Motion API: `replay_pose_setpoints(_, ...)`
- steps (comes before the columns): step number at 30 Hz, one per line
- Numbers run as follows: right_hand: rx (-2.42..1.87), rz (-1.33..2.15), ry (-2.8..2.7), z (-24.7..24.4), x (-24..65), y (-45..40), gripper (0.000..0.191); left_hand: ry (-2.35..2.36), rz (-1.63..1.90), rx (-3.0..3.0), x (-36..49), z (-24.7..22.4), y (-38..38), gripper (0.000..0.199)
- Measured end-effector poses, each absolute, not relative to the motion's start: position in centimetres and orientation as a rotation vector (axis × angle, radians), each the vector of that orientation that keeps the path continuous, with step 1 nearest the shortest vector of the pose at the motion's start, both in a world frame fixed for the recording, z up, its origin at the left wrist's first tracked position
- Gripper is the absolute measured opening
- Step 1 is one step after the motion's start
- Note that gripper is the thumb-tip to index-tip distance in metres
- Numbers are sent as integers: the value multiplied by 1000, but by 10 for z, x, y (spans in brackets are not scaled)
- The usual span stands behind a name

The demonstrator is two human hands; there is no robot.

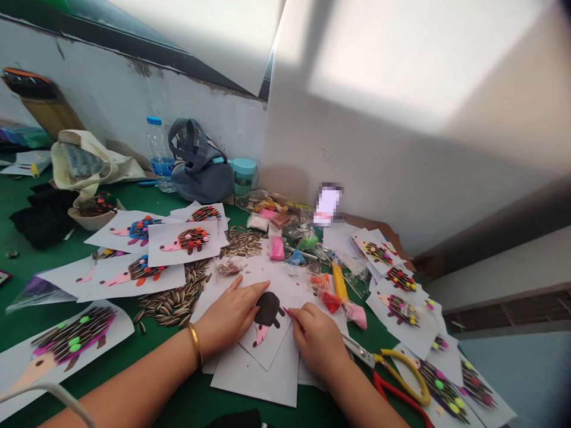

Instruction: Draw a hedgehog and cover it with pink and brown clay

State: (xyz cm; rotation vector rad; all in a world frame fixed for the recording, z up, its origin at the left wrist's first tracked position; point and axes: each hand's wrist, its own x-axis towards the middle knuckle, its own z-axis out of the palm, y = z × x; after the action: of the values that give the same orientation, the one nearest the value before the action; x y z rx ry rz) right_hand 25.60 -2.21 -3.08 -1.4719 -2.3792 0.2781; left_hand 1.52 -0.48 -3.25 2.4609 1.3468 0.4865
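A small white card lies on other white sheets in front of me. On it sits a dark brown clay hedgehog body with stubby feet and a pink pointed head tipped with a dark nose. My left hand, a gold bangle at its wrist, rests flat on the paper with fingers spread, its thumb by the body's edge. Close to the body's right side, my right hand has thumb and forefinger pinched together. A tiny pinkish bit shows at those fingertips; whether it is clay or a nail I cannot tell.
Sunflower seeds lie left of the sheets. Bagged coloured clay is heaped behind them. Scissors with yellow and red handles lie beside my right forearm. Finished hedgehog cards flank both sides. A bottle and grey bag stand behind.
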Motion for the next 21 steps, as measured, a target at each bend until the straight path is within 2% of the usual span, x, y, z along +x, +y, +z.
replay_pose_setpoints(15, -1420, 263, -2316, -25, 258, -19, 25, 1296, 643, 2474, 15, -29, -3, 52)
replay_pose_setpoints(19, -1363, 154, -2334, -18, 262, -15, 21, 1313, 745, 2558, 25, 2, -15, 39)
replay_pose_setpoints(21, -1298, 150, -2389, -19, 263, -16, 25, 1287, 624, 2632, 36, 17, -31, 26)
